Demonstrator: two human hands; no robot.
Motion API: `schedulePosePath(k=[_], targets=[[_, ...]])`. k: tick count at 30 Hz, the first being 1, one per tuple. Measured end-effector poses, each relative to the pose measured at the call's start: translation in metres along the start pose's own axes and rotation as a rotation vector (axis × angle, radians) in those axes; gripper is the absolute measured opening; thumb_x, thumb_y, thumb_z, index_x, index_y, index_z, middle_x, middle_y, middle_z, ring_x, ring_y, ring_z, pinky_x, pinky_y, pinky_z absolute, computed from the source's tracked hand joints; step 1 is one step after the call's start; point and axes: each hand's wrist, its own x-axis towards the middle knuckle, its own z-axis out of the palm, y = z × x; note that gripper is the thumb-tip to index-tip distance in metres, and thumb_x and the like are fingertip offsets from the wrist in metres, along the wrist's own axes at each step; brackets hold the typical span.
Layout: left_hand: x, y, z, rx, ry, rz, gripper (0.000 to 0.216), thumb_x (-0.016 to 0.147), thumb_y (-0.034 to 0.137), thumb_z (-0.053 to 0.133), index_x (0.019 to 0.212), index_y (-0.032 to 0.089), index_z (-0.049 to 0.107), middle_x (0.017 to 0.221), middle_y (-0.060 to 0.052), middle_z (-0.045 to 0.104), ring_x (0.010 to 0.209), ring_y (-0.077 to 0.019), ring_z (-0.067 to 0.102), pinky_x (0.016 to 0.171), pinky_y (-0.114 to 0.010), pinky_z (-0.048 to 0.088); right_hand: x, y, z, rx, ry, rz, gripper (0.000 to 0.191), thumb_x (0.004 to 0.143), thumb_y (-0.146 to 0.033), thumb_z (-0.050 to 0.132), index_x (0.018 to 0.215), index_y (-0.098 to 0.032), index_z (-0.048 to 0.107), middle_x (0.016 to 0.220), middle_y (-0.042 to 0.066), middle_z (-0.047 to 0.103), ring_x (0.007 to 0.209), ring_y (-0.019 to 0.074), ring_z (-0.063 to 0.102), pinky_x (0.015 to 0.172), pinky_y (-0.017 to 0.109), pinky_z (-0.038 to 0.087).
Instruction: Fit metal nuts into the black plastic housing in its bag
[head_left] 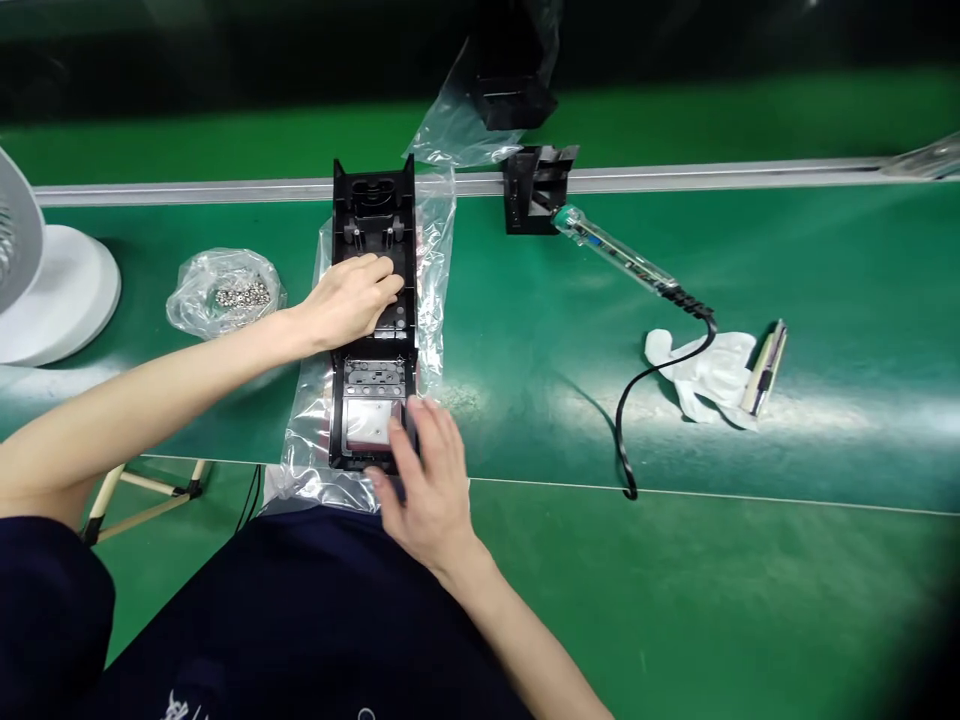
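A long black plastic housing (pixel 373 215) lies lengthwise on a clear plastic bag (pixel 437 250) on the green bench. My left hand (pixel 351 298) rests on the middle of the housing, fingers curled and pressing down on it. My right hand (pixel 426 480) is at the housing's near end, fingers spread, with fingertips touching the edge beside a pale square insert (pixel 367 422). Neither hand carries a loose item that I can see.
A clear bag of small metal parts (pixel 225 292) lies left of the housing. A white fan base (pixel 60 290) stands at far left. A screwdriver with black cable (pixel 622 262), a white glove (pixel 705 372), a pen-like tool (pixel 765 368) and two more black parts (pixel 536 185) lie right and behind.
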Motion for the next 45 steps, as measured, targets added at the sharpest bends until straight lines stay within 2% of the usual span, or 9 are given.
schedulePosePath(k=[5,11,18,24,29,33,40,42,45], targets=[[0.004,-0.009,0.009,-0.081,0.027,0.068,0.029,0.094,0.018,0.037,0.092,0.008,0.064,0.087,-0.011,0.059,0.081,-0.0216,0.057,0.075,-0.033,0.051,0.0,-0.013,0.023,-0.188,-0.212,0.007,0.046,0.111,-0.035,0.02,0.125,-0.002,0.049,0.143,0.017,0.027,0.136,0.0363,0.02,0.11,0.058,0.026],[-0.002,-0.003,0.019,-0.128,0.123,-0.03,0.03,0.093,0.012,0.034,0.089,0.008,0.063,0.085,-0.011,0.057,0.081,-0.0215,0.055,0.072,-0.033,0.049,-0.008,-0.01,0.017,-0.213,-0.266,-0.013,0.041,0.11,-0.025,0.021,0.12,-0.006,0.056,0.142,0.012,0.031,0.135,0.0299,0.026,0.114,0.053,0.022],[-0.006,0.002,0.023,-0.155,0.106,-0.078,0.026,0.091,0.007,0.036,0.091,0.01,0.061,0.091,-0.011,0.057,0.083,-0.0212,0.054,0.074,-0.032,0.046,0.002,-0.008,0.003,-0.178,-0.357,-0.086,0.041,0.111,-0.031,0.02,0.126,-0.006,0.05,0.141,0.015,0.031,0.135,0.0315,0.026,0.111,0.057,0.023],[-0.009,0.006,0.019,-0.199,0.049,-0.135,0.03,0.09,0.007,0.033,0.101,0.01,0.061,0.098,-0.013,0.059,0.095,-0.0245,0.056,0.083,-0.036,0.047,0.078,0.034,-0.007,-0.197,-0.054,-0.133,0.042,0.109,-0.031,0.024,0.137,-0.004,0.038,0.143,0.016,0.026,0.137,0.0264,0.021,0.115,0.047,0.026],[-0.012,0.004,0.017,-0.21,0.07,-0.161,0.03,0.088,0.006,0.035,0.101,0.008,0.062,0.097,-0.015,0.06,0.097,-0.0243,0.058,0.087,-0.036,0.048,0.138,0.082,0.035,-0.244,-0.203,0.129,0.065,0.101,-0.037,0.012,0.139,0.008,0.04,0.145,0.017,0.021,0.138,0.0213,0.021,0.118,0.04,0.027],[-0.014,-0.002,0.023,-0.258,0.086,-0.171,0.028,0.091,0.011,0.036,0.099,0.006,0.063,0.099,-0.017,0.061,0.099,-0.0259,0.058,0.091,-0.037,0.048,0.145,0.092,0.057,-0.289,-0.264,0.231,0.053,0.103,-0.023,0.02,0.145,0.004,0.036,0.142,0.016,0.028,0.135,0.0198,0.028,0.117,0.039,0.029],[-0.017,0.006,0.003,-0.355,0.188,-0.215,0.023,0.087,0.012,0.05,0.103,0.004,0.064,0.108,-0.017,0.063,0.104,-0.0234,0.059,0.098,-0.034,0.048,0.146,0.075,0.05,-0.354,-0.205,0.229,0.033,0.103,-0.017,0.047,0.134,-0.004,0.05,0.134,0.016,0.039,0.129,0.0251,0.036,0.112,0.047,0.032],[-0.032,0.008,-0.008,-0.38,0.29,-0.262,0.029,0.087,0.017,0.054,0.113,0.007,0.061,0.117,-0.014,0.061,0.111,-0.0197,0.057,0.102,-0.029,0.046,0.148,0.072,0.042,-0.332,-0.148,0.213,0.034,0.104,-0.023,0.043,0.128,-0.001,0.052,0.128,0.019,0.044,0.125,0.0268,0.041,0.109,0.049,0.036],[-0.086,0.003,-0.014,-0.395,0.487,-0.37,0.031,0.089,0.02,0.053,0.118,0.012,0.058,0.125,-0.01,0.058,0.118,-0.0137,0.052,0.106,-0.023,0.041,0.135,0.071,0.017,-0.274,-0.01,0.161,0.061,0.104,-0.04,0.02,0.132,0.007,0.048,0.129,0.024,0.041,0.124,0.0271,0.042,0.109,0.046,0.037]])
